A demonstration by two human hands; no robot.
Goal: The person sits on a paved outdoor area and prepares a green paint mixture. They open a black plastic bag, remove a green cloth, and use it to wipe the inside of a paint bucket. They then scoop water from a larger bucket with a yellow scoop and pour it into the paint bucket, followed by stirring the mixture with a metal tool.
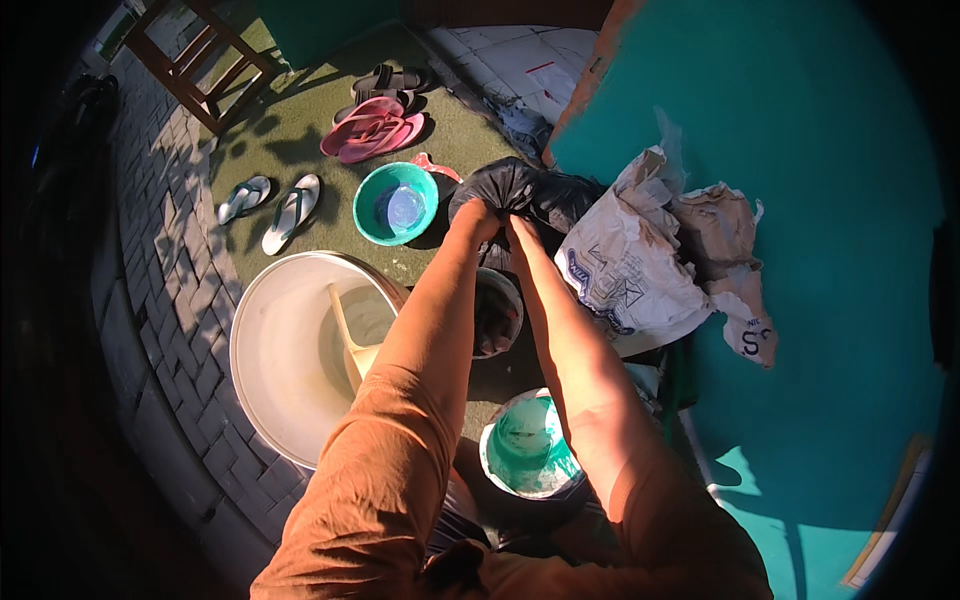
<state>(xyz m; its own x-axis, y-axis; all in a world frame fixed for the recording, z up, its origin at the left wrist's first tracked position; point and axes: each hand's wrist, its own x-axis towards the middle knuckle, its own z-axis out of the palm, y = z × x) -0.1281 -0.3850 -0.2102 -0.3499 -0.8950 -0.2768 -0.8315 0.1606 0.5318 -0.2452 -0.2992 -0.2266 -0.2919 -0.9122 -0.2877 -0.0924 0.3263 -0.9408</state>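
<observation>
In the head view, sunlit green ground (315,120) meets grey paving (185,330) and a green wall (840,180). There are one white bucket (270,350), two green tubs (370,208) and three pairs of sandals (375,137). A black plastic bag (520,185) lies against the left hand (477,218) and right hand (515,224), hiding the fingers; whether the hands pinch it, I cannot tell.

Black plastic bag (518,184), thin, shiny, heavily creased; stood just right of the turquoise basin (369,211), a little farther from the wearer. Bag was held at its near edge and bunched there, plastic puffed into a rounded lobe on the side toward the basin. Remainder stretched away from the basin, sideways, crumpled, darker in shade. Opening was probably at the gathered near edge, hard to tell; contents hidden.
</observation>
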